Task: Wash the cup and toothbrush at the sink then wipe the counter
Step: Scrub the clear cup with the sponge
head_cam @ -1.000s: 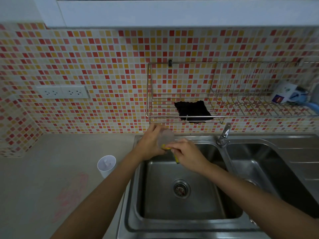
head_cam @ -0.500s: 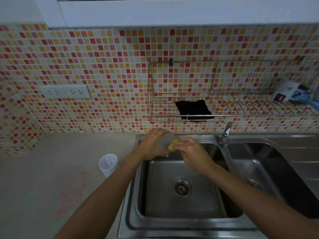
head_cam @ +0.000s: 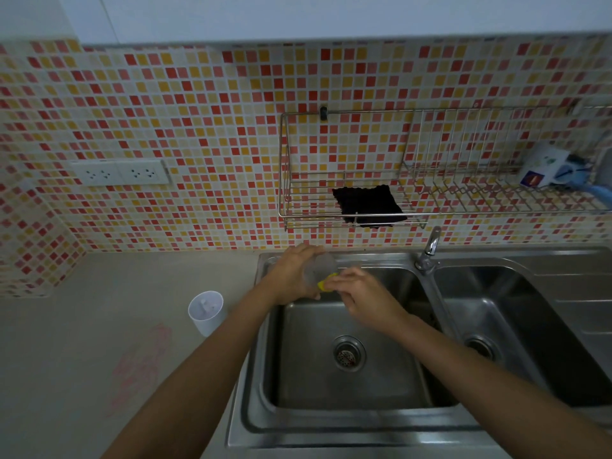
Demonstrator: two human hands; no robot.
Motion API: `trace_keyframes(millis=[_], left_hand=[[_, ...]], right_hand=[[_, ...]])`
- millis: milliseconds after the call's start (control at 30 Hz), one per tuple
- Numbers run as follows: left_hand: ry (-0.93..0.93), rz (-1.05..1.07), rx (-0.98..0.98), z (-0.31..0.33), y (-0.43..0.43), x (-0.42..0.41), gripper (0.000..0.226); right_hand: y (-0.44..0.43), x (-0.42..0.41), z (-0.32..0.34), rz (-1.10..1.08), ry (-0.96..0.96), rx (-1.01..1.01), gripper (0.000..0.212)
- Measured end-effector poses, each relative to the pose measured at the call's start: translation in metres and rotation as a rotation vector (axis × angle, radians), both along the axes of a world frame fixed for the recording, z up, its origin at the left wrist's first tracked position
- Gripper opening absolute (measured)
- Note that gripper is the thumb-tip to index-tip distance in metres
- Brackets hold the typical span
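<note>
**Inspector:** What is occupying the left of the counter (head_cam: 66,342)?

**Assistant:** A double wall socket (head_cam: 121,172) is sitting in the mosaic tiles above it. A white tumbler (head_cam: 207,311) is standing upright on the counter, just beside the left rim of the sink (head_cam: 347,435). A pink smear (head_cam: 139,369) is lying on the surface nearer the camera.

**Inspector:** And the left hand?

**Assistant:** The left hand (head_cam: 291,276) is grasping the translucent cup (head_cam: 319,270), fingers curled round its body. It is holding the cup in the air over the rear of the left basin (head_cam: 298,376).

**Inspector:** The right hand?

**Assistant:** The right hand (head_cam: 364,298) is pinching a small yellow object (head_cam: 326,283) between thumb and fingertips and pressing it against the cup. The fingers are hiding most of it, so I cannot tell whether it is a brush or a sponge.

**Inspector:** Moving on to the right?

**Assistant:** A black cloth (head_cam: 367,203) is lying on the wire rack (head_cam: 496,212) fixed to the wall, above the left basin. The tap (head_cam: 430,250) is standing at the rear, between the two basins. The right basin (head_cam: 530,342) is lying beyond it. A white box (head_cam: 543,168) is resting at the far right end of the rack, with something blue (head_cam: 596,192) beside it, partly cut off by the frame edge.
</note>
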State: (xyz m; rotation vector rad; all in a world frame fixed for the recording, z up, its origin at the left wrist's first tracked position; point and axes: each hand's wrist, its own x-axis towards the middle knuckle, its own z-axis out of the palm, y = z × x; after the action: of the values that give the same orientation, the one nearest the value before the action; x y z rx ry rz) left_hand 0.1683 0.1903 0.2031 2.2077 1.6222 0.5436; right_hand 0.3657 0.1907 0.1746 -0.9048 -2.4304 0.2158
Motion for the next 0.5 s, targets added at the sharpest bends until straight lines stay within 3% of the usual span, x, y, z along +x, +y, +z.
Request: trace_keyframes(millis=[67, 233, 500], left_hand=[[0.006, -0.014, -0.016, -0.004, -0.002, 0.002, 0.09], [-0.03, -0.035, -0.01, 0.0, -0.003, 0.002, 0.09], [-0.119, 0.115, -0.003, -0.017, -0.01, -0.021, 0.09]], right_hand=[[0.004, -0.001, 0.0, 0.025, -0.08, 0.014, 0.034], [0.012, 0.006, 0.008, -0.027, -0.217, 0.289, 0.038], [0.005, 0.002, 0.012, -0.133, 0.119, -0.09, 0.028]])
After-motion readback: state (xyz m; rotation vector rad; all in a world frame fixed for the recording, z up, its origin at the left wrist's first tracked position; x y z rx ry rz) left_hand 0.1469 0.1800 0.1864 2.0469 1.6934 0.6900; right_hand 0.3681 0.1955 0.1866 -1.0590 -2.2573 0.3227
